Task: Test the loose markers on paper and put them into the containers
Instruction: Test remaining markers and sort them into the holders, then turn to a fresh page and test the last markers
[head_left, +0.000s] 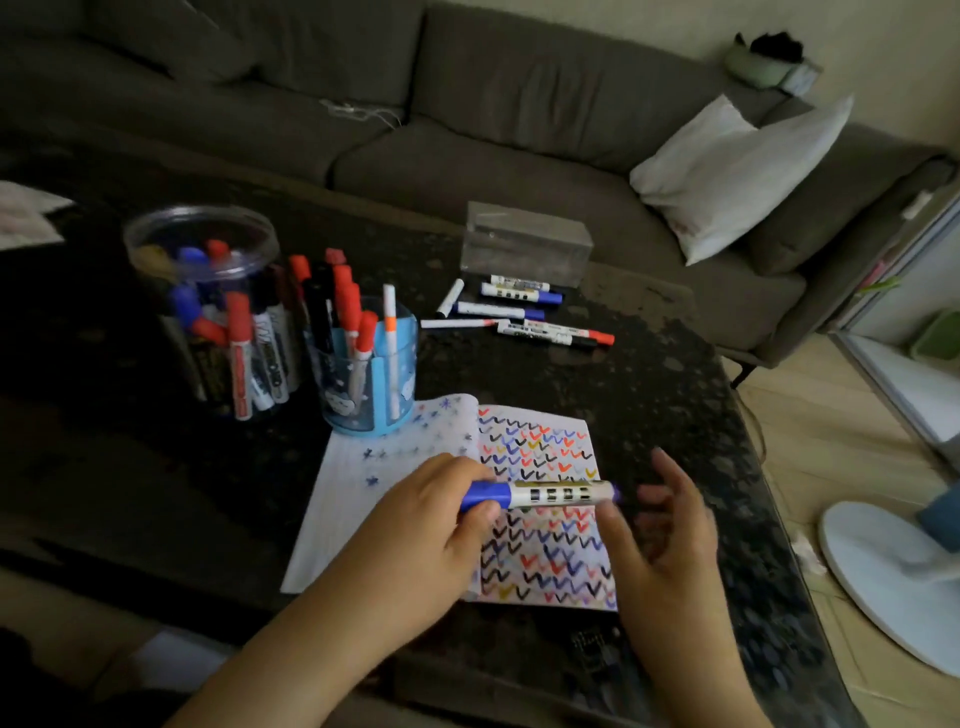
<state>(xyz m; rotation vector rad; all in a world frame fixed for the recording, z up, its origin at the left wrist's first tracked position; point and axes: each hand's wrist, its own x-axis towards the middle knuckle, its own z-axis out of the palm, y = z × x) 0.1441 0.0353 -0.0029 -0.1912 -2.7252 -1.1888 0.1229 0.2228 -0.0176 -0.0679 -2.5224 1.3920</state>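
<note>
My left hand (434, 512) grips the blue cap end of a blue-capped white marker (550, 494), held level above the open notebook (540, 519), whose right page is covered in coloured check marks. My right hand (667, 530) hovers at the marker's other end with fingers spread and relaxed; it looks blurred. Several loose markers (519, 312) lie on the dark table behind the notebook. A clear round tub (208, 306) and a blue cup (371, 364) at the left hold many markers.
A clear rectangular box (524, 241) stands behind the loose markers. The dark table (649, 395) ends at the right, where a white fan base (893, 577) sits on the floor. A grey sofa with a white pillow (737, 171) runs along the back.
</note>
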